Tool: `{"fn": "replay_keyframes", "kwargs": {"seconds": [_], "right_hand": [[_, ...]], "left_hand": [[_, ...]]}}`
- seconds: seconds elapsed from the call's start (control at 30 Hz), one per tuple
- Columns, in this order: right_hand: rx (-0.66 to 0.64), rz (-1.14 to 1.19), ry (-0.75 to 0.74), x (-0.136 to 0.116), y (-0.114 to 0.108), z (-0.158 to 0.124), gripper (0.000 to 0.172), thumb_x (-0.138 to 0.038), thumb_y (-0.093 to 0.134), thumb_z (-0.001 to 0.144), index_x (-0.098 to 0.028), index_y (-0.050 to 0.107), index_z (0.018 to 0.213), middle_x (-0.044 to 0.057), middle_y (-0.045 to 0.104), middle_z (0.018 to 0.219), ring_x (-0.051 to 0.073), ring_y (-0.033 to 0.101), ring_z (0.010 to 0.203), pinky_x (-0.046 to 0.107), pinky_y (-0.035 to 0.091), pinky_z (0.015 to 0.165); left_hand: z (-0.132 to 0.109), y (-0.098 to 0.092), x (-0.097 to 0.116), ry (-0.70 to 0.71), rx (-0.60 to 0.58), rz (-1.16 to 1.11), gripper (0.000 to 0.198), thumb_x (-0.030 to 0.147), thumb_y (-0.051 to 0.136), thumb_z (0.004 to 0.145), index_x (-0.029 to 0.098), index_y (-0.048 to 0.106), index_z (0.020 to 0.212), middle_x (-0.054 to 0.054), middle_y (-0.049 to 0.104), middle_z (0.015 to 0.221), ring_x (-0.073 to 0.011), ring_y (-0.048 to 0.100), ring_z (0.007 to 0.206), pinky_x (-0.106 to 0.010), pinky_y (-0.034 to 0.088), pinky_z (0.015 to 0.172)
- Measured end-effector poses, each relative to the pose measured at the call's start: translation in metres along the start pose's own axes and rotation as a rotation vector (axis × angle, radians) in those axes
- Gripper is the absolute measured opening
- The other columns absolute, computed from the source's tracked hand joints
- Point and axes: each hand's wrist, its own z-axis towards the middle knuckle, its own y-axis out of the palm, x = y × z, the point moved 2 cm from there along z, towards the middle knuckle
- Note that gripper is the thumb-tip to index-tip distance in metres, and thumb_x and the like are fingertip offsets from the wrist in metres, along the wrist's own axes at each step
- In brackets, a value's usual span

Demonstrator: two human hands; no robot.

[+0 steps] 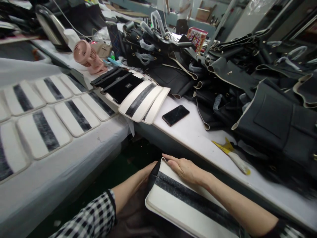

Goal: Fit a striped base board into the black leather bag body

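In front of me is a white bag panel (170, 205) with a dark, chalky stripe along its length and a black layer showing at its far left corner. My right hand (185, 169) lies over the far end of this panel, fingers together and closed around its edge. On the opposite side, my left hand (148, 171) grips the same end at the black layer; its fingertips are hidden behind the piece. The near end of the panel runs out of the bottom of the view, over dark cloth on my lap.
Several striped white panels (46, 134) lie on the left table. On the table ahead are stacked panels (140, 99), black pouch pieces (123, 86), a phone (175, 115), a yellow-and-white tool or tube (232, 155), black bags (272, 112), a pink fan (86, 56) and a kettle (53, 28).
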Motion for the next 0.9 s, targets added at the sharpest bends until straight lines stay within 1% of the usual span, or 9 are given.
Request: {"fn": "replay_keyframes", "kwargs": {"seconds": [0.07, 0.17, 0.27, 0.37, 0.43, 0.53, 0.67, 0.83, 0.9], "right_hand": [[-0.02, -0.006, 0.0, 0.008, -0.002, -0.008, 0.055, -0.057, 0.02, 0.1, -0.038, 0.031, 0.15, 0.009, 0.065, 0.125, 0.032, 0.063, 0.11, 0.048, 0.046, 0.094], [-0.057, 0.0, 0.025, 0.025, -0.004, -0.025, 0.057, -0.058, 0.02, 0.099, -0.037, 0.025, 0.152, 0.011, 0.065, 0.125, 0.032, 0.064, 0.106, 0.048, 0.046, 0.092], [-0.095, 0.022, 0.059, 0.042, -0.005, -0.046, 0.058, -0.059, 0.022, 0.099, -0.035, 0.024, 0.152, 0.011, 0.064, 0.126, 0.032, 0.064, 0.104, 0.048, 0.045, 0.091], [-0.135, 0.077, 0.104, 0.06, -0.009, -0.072, 0.059, -0.06, 0.026, 0.098, -0.036, 0.026, 0.152, 0.008, 0.065, 0.123, 0.028, 0.065, 0.102, 0.044, 0.046, 0.091], [-0.149, 0.13, 0.129, 0.074, -0.013, -0.092, 0.057, -0.059, 0.03, 0.098, -0.037, 0.028, 0.151, 0.006, 0.064, 0.127, 0.027, 0.064, 0.106, 0.041, 0.046, 0.094], [-0.138, 0.223, 0.153, 0.096, -0.017, -0.123, 0.053, -0.056, 0.037, 0.097, -0.039, 0.034, 0.148, 0.001, 0.052, 0.142, 0.026, 0.053, 0.125, 0.04, 0.039, 0.106], [-0.138, 0.4, 0.186, 0.125, -0.017, -0.152, 0.052, -0.055, 0.044, 0.095, -0.036, 0.041, 0.144, -0.003, 0.045, 0.148, 0.025, 0.044, 0.135, 0.039, 0.031, 0.114], [-0.18, 0.62, 0.114, 0.139, -0.014, -0.154, 0.052, -0.052, 0.049, 0.093, -0.03, 0.048, 0.141, -0.003, 0.054, 0.14, 0.025, 0.052, 0.127, 0.036, 0.037, 0.111], [-0.162, 0.641, 0.097, 0.139, -0.013, -0.147, 0.051, -0.052, 0.049, 0.094, -0.029, 0.05, 0.139, -0.002, 0.057, 0.137, 0.025, 0.055, 0.124, 0.035, 0.04, 0.108]], "left_hand": [[-0.001, -0.011, 0.018, 0.027, 0.038, 0.167, 0.039, 0.052, 0.079, 0.061, 0.015, 0.069, 0.071, -0.001, 0.061, 0.062, -0.0221, 0.059, 0.074, -0.03, 0.044, 0.071], [-0.011, -0.014, 0.061, 0.126, 0.014, 0.359, 0.042, 0.057, 0.073, 0.068, 0.016, 0.071, 0.078, 0.0, 0.063, 0.07, -0.0171, 0.055, 0.074, -0.026, 0.039, 0.067], [-0.023, 0.008, 0.105, 0.197, -0.217, 0.587, 0.039, 0.052, 0.077, 0.066, 0.016, 0.071, 0.078, 0.001, 0.063, 0.07, -0.0133, 0.051, 0.068, -0.023, 0.036, 0.062], [-0.025, 0.033, 0.128, 0.222, -0.445, 0.97, 0.037, 0.047, 0.08, 0.062, 0.017, 0.064, 0.074, 0.003, 0.059, 0.065, -0.0125, 0.048, 0.061, -0.023, 0.033, 0.053], [-0.021, 0.041, 0.133, 0.173, -0.506, 1.086, 0.038, 0.048, 0.08, 0.061, 0.017, 0.06, 0.073, 0.003, 0.058, 0.063, -0.0128, 0.049, 0.058, -0.023, 0.034, 0.05], [-0.016, 0.042, 0.133, 0.071, -0.561, 1.106, 0.04, 0.049, 0.079, 0.062, 0.018, 0.059, 0.078, 0.004, 0.056, 0.064, -0.0129, 0.049, 0.057, -0.023, 0.036, 0.049], [-0.017, 0.035, 0.131, 0.041, -0.54, 1.134, 0.04, 0.047, 0.078, 0.065, 0.018, 0.058, 0.082, 0.003, 0.058, 0.067, -0.0132, 0.051, 0.059, -0.023, 0.039, 0.051], [-0.015, 0.036, 0.13, 0.008, -0.524, 1.163, 0.042, 0.053, 0.075, 0.068, 0.018, 0.057, 0.081, 0.004, 0.055, 0.064, -0.0124, 0.049, 0.059, -0.022, 0.035, 0.051], [-0.012, 0.041, 0.131, 0.054, -0.517, 1.206, 0.042, 0.054, 0.075, 0.068, 0.018, 0.058, 0.08, 0.004, 0.057, 0.065, -0.0128, 0.049, 0.061, -0.022, 0.034, 0.051]]}}
